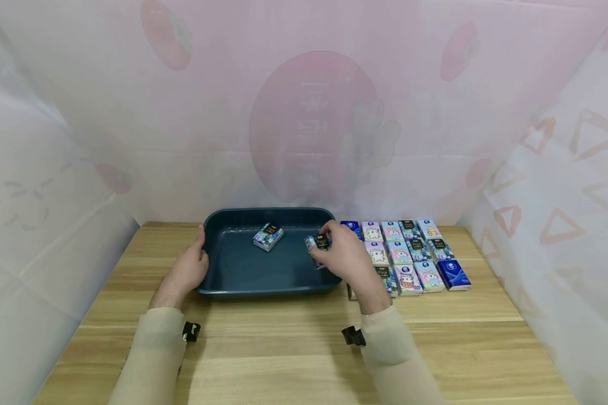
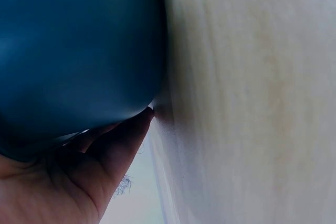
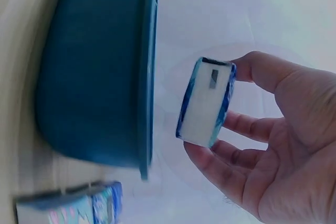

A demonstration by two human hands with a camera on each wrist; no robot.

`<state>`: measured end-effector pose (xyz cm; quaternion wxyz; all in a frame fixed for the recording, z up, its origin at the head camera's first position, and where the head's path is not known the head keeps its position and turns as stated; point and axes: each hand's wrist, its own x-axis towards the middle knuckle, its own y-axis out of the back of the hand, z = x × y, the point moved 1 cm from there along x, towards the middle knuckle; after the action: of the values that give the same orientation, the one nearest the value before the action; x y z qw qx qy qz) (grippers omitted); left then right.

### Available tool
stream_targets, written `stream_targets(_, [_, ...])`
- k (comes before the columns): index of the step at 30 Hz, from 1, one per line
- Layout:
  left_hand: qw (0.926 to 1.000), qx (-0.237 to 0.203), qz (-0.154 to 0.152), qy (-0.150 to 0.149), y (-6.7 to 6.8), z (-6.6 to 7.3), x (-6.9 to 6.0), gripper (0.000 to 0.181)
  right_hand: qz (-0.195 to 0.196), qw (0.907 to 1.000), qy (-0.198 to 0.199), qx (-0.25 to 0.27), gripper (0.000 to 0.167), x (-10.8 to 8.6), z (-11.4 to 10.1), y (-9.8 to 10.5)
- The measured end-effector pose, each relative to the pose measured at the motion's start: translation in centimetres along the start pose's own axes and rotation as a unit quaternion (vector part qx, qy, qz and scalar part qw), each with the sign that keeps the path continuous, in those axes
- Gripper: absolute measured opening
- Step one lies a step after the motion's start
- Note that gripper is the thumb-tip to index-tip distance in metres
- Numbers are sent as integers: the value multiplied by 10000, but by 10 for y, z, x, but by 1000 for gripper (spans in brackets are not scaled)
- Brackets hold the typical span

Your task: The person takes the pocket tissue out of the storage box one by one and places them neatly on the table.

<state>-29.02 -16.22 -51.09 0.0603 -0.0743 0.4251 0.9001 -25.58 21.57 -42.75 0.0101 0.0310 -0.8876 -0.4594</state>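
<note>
A dark teal tray point(image 1: 260, 270) stands on the table, with one floral tissue pack point(image 1: 268, 237) lying inside it. My left hand point(image 1: 188, 269) holds the tray's left side, thumb at the rim and fingers against the outer wall point(image 2: 89, 66). Over the right part of the tray, my right hand point(image 1: 348, 253) pinches a second dark floral tissue pack point(image 1: 318, 245) between thumb and fingers. From the right wrist view, the held tissue pack point(image 3: 206, 103) shows a white face with blue edges, above the rim.
Right of the tray, several small tissue packs point(image 1: 399, 253) lie in close rows, in blue, pastel and dark floral wrappers. Some are partly hidden by my right hand. A printed cloth point(image 1: 304, 129) hangs behind the wooden table point(image 1: 263, 349) and along its sides.
</note>
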Motion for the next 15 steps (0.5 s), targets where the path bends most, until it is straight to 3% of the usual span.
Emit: stream_targets(15, [9999,65,37,-100,0,-1,2,75,-425,9987,-292,-59,44,-21,37,31])
